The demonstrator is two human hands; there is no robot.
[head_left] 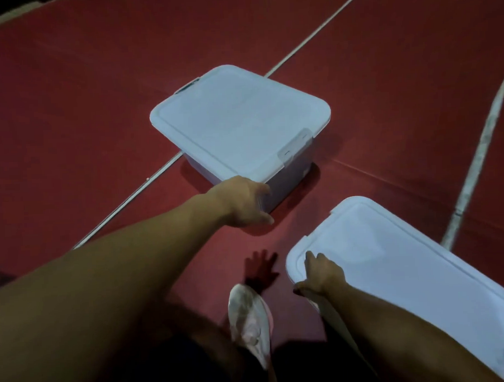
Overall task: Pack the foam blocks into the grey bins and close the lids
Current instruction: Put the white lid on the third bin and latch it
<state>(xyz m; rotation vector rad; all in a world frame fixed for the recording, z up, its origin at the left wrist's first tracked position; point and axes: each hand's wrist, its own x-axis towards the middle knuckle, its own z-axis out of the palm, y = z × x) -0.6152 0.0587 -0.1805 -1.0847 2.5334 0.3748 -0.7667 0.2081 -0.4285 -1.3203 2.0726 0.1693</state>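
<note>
Below, two grey bins are sitting on a red floor mat, a smooth, matte sheet that is showing a few shallow creases and is crossed by pale seam lines. The far bin is lying in the middle of the view; it is a rectangular tub of smooth plastic with rounded corners, and its pale lid is lying flat on the rim, with a raised border running round the edge and a moulded latch folding down over the near right side. The left hand is reaching to the near corner of this bin, its fingers curling round the corner wall just under the lid's edge, the thumb lying low beside the base. The near bin is sitting at the lower right, well apart from the first; mostly its lid is showing, a glossy white rounded rectangle with a stepped rim. The right hand is resting on the near left corner of that lid, its fingers lying close together on top and the thumb hooking over the edge. Between the forearms, a pale, worn shoe is standing on the mat. Foam blocks are not showing; the closed lids are hiding the interiors.
</note>
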